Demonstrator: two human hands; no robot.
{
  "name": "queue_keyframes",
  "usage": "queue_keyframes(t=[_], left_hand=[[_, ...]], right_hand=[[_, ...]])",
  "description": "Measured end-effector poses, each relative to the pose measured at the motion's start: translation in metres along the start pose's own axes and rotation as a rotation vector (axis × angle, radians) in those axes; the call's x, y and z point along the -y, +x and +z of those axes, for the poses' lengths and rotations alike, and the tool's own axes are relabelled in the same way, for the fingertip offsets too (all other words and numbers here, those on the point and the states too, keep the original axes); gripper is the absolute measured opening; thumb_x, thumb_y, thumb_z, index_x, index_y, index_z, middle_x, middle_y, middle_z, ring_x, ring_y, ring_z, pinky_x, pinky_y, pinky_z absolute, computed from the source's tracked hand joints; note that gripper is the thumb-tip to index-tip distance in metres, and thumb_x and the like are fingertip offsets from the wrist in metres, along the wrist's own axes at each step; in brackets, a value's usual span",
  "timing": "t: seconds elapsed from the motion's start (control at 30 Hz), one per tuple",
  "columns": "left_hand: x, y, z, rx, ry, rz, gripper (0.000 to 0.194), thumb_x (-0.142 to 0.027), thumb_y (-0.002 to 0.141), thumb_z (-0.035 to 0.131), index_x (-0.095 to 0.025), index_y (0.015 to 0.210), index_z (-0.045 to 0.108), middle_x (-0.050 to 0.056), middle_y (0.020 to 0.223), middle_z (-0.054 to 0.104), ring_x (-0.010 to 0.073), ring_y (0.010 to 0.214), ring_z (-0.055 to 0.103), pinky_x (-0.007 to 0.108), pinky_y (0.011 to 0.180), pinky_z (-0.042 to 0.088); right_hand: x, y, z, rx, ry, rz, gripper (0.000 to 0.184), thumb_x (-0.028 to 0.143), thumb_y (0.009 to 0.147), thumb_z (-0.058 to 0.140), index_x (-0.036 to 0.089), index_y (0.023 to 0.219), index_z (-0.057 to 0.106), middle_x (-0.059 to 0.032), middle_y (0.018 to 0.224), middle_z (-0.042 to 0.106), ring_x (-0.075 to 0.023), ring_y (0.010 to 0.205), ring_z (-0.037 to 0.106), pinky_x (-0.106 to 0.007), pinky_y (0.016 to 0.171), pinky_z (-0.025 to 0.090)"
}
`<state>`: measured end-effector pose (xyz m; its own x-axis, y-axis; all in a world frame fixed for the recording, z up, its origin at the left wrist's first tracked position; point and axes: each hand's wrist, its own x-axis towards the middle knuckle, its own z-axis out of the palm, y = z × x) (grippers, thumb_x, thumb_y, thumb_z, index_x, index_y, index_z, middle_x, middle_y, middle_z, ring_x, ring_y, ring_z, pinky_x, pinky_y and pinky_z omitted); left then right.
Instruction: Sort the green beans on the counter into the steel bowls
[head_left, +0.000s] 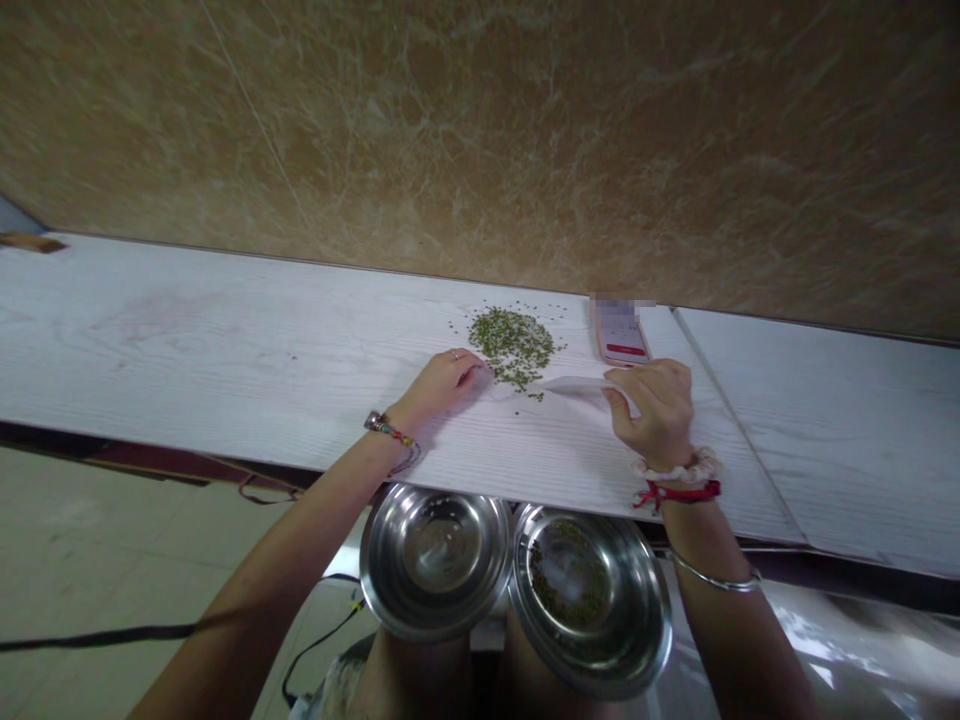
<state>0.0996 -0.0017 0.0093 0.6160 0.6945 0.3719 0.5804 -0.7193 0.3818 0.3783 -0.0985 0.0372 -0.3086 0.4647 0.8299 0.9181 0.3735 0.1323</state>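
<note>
Small green beans (510, 342), which look like mung beans, lie spread in a loose pile on the white wood-grain tabletop (352, 345). At the pile's left edge my left hand (448, 382) rests low, its fingers bent together; what they pinch, if anything, is hidden. My right hand (654, 408) is closed on a thin, pale, translucent sheet (576, 386), paper or plastic. The sheet reaches left to the near side of the pile. Below the table edge, a steel bowl (379, 580) and a second steel bowl (651, 640) sit over my knees. Green beans lie in the right one.
A phone (624, 335) with a lit screen lies right of the beans, near the marbled brown wall (450, 140). A seam crosses the tabletop at the right. A brown object (31, 243) lies at the far left. Dark cables (97, 637) hang below on the left.
</note>
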Motion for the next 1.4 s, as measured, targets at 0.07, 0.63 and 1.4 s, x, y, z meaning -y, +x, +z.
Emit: queue_keyframes(t=[0.07,0.63,1.4], left_hand=[[0.000,0.000,0.000,0.002,0.005,0.001,0.023,-0.005,0.079,0.047,-0.017,0.092,0.062,0.006,0.098,0.068,0.0169,0.093,0.061,0.036,0.088,0.050],[0.001,-0.001,0.001,0.002,0.008,0.007,0.024,-0.006,0.079,0.046,-0.018,0.093,0.063,0.006,0.098,0.068,0.0168,0.092,0.061,0.035,0.087,0.050],[0.000,-0.001,0.000,0.004,-0.009,0.004,0.024,-0.006,0.080,0.046,-0.017,0.093,0.062,0.007,0.099,0.068,0.0177,0.094,0.061,0.037,0.088,0.050]], right_hand=[[0.000,0.000,0.001,-0.042,0.013,-0.002,0.009,0.022,0.082,0.052,0.021,0.080,0.061,-0.0003,0.068,0.065,-0.0163,0.069,0.058,-0.034,0.078,0.039],[-0.002,0.001,0.000,-0.006,0.071,-0.013,0.008,0.020,0.082,0.054,0.022,0.081,0.062,0.0009,0.070,0.066,-0.0155,0.070,0.058,-0.033,0.077,0.039],[-0.008,0.001,-0.009,-0.046,0.108,-0.023,0.008,0.020,0.078,0.055,0.022,0.075,0.062,0.0017,0.065,0.065,-0.0151,0.063,0.059,-0.035,0.075,0.042]])
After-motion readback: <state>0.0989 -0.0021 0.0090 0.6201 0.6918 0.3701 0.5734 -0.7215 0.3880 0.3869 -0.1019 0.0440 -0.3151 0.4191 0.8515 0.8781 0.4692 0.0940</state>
